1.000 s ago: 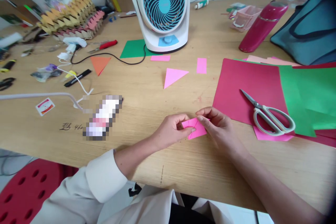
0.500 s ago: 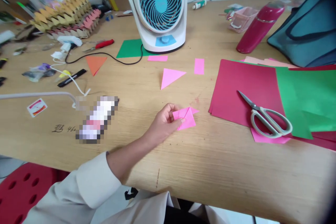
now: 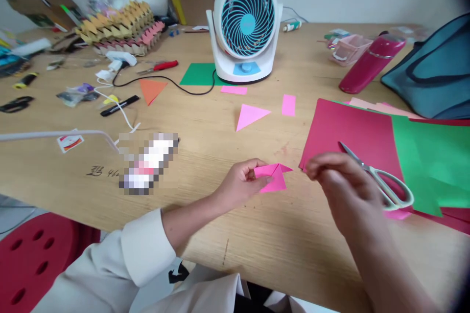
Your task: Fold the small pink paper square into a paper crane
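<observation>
The left hand [image 3: 238, 183] pinches the folded pink paper [image 3: 279, 182] in its fingers [image 3: 262, 184], over the counter [image 3: 264, 239]. The right hand's [image 3: 345, 183] fingers [image 3: 318, 166] are bent, near the scissors [image 3: 385, 188]; I can't tell if they hold anything. Left of the left fingers, past the phone [image 3: 147, 166], is black writing [image 3: 103, 171] with "46" in it.

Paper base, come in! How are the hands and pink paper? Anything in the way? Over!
Left hand pinching folded pink paper. Right hand apart from it, blurred. Nothing seen blocking the paper; scissors partly hidden behind right hand.
</observation>
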`<act>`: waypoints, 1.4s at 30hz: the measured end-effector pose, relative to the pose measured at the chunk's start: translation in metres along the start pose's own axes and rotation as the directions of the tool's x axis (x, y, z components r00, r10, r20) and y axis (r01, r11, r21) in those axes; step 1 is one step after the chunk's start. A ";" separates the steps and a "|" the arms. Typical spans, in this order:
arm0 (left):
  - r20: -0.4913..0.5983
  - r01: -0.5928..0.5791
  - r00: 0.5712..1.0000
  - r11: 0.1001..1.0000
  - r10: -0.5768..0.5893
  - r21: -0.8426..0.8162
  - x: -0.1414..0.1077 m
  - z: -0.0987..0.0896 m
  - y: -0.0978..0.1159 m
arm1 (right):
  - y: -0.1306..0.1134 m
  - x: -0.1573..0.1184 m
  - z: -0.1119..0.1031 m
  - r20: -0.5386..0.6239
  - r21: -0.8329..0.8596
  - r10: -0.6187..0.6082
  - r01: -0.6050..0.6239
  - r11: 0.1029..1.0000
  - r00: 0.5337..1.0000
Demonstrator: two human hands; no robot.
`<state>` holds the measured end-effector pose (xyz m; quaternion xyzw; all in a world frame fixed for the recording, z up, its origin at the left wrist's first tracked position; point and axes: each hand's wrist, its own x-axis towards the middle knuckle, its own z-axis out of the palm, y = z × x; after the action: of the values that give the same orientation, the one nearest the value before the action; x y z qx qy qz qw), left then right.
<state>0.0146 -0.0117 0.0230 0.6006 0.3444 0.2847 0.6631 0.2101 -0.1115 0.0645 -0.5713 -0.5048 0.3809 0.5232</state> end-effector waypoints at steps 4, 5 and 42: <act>0.044 -0.009 0.999 0.996 0.005 0.086 -0.003 0.001 0.001 | 0.025 0.024 0.023 0.012 0.051 0.100 -0.100 0.994 0.995; 0.060 -0.010 0.998 0.995 0.003 0.101 -0.004 0.001 0.001 | 0.029 0.024 0.027 0.049 0.060 0.135 -0.138 0.989 0.990; 0.158 0.138 0.974 0.976 -0.165 0.171 -0.002 -0.001 0.003 | 0.049 0.024 0.037 -0.014 0.270 0.224 -0.212 0.939 0.975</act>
<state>0.0128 -0.0118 0.0263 0.6457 0.3526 0.1522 0.6600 0.1883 -0.0771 0.0123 -0.5562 -0.3708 0.4882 0.5610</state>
